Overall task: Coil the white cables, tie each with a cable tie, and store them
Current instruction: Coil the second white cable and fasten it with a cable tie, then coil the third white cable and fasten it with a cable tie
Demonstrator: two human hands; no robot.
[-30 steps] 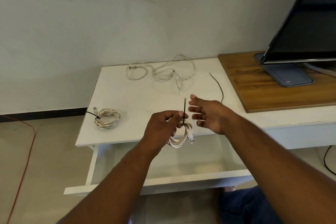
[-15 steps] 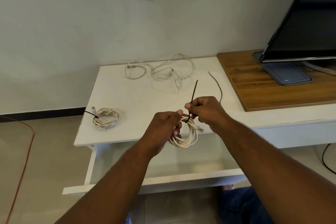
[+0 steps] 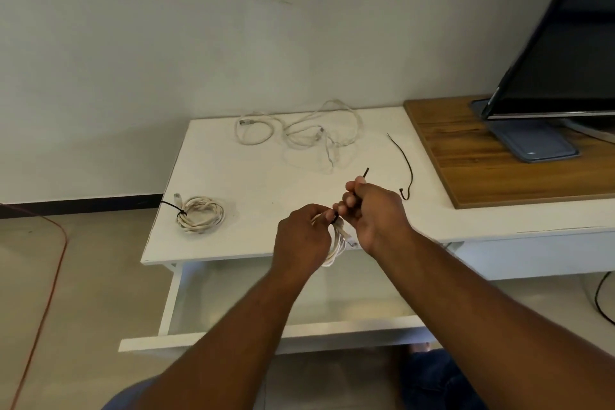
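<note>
Gripping half-hidden coil: left hand | pinching cable tie: right hand

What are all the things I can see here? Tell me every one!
tied coil: one, white, table's front left
loose cable tangle: one, white, table's back
held coil: one, white, in left hand
held tie: one, black, at held coil
spare tie: one, black, table's right
table: one, white
drawer: one, white, open below table
board: one, brown wood, right
screen: one, black, above board
floor cord: one, orange, far left
left hand: grips held coil
right hand: pinches held tie
</note>
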